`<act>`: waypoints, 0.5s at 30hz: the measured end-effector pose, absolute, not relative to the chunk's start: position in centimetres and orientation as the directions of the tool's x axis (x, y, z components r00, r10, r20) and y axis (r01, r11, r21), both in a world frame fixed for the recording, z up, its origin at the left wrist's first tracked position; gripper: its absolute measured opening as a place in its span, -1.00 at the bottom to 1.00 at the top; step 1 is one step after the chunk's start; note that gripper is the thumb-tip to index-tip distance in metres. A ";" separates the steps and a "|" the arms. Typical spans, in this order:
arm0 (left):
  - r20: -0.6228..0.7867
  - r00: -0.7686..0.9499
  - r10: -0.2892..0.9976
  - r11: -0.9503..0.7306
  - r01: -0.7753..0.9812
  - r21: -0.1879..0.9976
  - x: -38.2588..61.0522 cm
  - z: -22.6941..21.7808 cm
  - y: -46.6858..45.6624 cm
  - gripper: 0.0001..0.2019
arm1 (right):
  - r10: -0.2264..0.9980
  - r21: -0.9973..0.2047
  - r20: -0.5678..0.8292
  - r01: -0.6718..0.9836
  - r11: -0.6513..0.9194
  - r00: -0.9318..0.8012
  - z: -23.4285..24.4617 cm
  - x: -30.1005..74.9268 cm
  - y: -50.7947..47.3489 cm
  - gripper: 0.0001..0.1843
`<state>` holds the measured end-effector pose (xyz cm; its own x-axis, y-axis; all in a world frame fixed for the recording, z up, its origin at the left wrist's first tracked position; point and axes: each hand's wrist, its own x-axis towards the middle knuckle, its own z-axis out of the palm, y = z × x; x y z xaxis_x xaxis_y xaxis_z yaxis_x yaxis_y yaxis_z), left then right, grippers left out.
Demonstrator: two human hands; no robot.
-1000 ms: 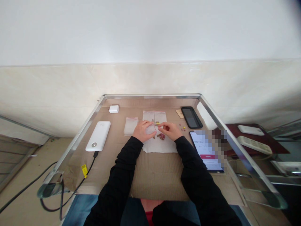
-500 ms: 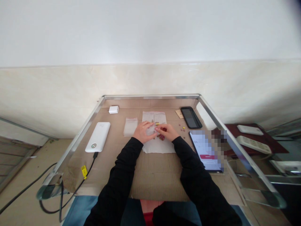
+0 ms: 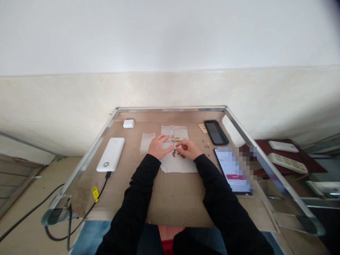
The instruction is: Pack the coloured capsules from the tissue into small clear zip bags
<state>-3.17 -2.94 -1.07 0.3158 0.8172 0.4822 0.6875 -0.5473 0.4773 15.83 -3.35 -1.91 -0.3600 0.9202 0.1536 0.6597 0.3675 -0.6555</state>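
My left hand [image 3: 158,146] holds a small clear plastic bag [image 3: 168,143] over a white tissue [image 3: 178,163] in the middle of the table. My right hand [image 3: 189,149] is pinched at the bag's edge, fingertips meeting the left hand's. Several small dark red and yellow capsules [image 3: 177,153] lie on the tissue under and between the hands. Behind the hands lies a larger clear bag [image 3: 174,131] with a few yellow capsules on it. Whether the right fingers hold a capsule is too small to tell.
A stack of clear bags [image 3: 147,141] lies left of the hands, a white power bank [image 3: 111,153] with a black cable further left, a white charger [image 3: 128,123] at the back. A dark phone [image 3: 216,132] and a lit phone [image 3: 232,170] lie right, with a few loose pills [image 3: 205,144] between.
My left hand lifted slightly and shifted back with the clear bag. My right hand moved left to meet it, and more capsules now show on the tissue.
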 end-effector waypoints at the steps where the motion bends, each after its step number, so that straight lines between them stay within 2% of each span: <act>1: 0.482 0.316 0.817 -0.546 0.690 0.474 -3.2 -1.1 -2.9 -0.57 | 0.919 -0.630 0.140 0.683 0.370 -0.368 -1.9 15.7 -3.4 -0.75; 6: 0.483 0.321 0.814 -0.551 0.688 0.472 -3.1 -1.3 -2.9 -0.58 | 0.917 -0.542 0.104 0.752 0.376 -0.384 -1.4 15.5 -3.7 -0.73; 15: 0.470 0.352 0.810 -0.568 0.672 0.475 -3.1 -1.4 -2.8 -0.58 | 0.908 -0.520 0.086 0.759 0.392 -0.410 -1.6 15.1 -3.8 -0.75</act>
<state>-3.06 -2.82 -1.43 0.3525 0.8095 0.4695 0.6723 -0.5680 0.4747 15.08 -3.81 -1.61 -0.4104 0.9079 0.0858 0.7590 0.3922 -0.5197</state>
